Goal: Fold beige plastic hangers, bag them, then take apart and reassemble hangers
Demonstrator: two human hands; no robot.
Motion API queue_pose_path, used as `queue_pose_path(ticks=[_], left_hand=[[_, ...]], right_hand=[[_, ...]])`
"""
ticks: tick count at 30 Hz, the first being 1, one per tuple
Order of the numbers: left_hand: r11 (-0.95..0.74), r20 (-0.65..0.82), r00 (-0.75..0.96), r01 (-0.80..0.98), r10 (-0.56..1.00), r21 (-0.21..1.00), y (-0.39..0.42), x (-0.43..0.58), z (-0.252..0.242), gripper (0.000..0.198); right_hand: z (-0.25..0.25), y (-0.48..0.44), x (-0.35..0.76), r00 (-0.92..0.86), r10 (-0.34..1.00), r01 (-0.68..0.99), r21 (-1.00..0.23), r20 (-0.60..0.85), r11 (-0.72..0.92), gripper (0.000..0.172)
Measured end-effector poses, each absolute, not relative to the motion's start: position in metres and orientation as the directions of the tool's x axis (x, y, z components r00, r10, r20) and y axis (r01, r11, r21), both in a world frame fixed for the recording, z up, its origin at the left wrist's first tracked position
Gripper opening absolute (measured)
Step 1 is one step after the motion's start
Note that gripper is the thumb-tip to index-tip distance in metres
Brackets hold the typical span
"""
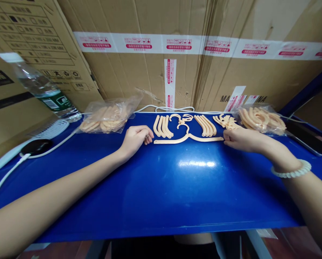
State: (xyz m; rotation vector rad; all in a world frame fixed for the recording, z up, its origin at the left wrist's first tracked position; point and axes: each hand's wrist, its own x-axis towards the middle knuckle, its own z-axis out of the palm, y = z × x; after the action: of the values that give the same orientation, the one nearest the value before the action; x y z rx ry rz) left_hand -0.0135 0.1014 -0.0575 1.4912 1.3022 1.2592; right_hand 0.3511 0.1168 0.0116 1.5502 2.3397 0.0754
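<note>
A beige plastic clothes hanger [177, 140] lies in front of me on the blue table, its hook pointing away from me and its two arms spread sideways. My right hand [238, 139] is closed at the tip of the right arm, thumb and fingers pinched there. Beside the left tip rests my left hand [138, 138], fingers curled in, with nothing visible in them. Behind the hanger are a left row of curved hanger arms [162, 126], a right row of arms [205, 125], several loose hooks [174, 117] and a pile of small beige pieces [226, 121].
Clear bags of beige parts lie at the left [107, 117] and right [262, 118]. Farther left are a water bottle [50, 95], a pale comb-like brush [51, 128] and a black round device [37, 146] on a white cable. Cardboard boxes [139, 75] stand behind; a dark flat device [310, 138] lies right.
</note>
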Motion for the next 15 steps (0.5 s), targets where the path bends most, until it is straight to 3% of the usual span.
queue_pose_path(ticks=[15], left_hand=[[-0.125, 0.125, 0.009, 0.096, 0.992, 0.987, 0.0995, -0.0141, -0.0521, 0.027]], right_hand=[[0.0116, 0.1163, 0.3512, -0.343, 0.906, 0.89, 0.221, -0.249, 0.398, 0.017]])
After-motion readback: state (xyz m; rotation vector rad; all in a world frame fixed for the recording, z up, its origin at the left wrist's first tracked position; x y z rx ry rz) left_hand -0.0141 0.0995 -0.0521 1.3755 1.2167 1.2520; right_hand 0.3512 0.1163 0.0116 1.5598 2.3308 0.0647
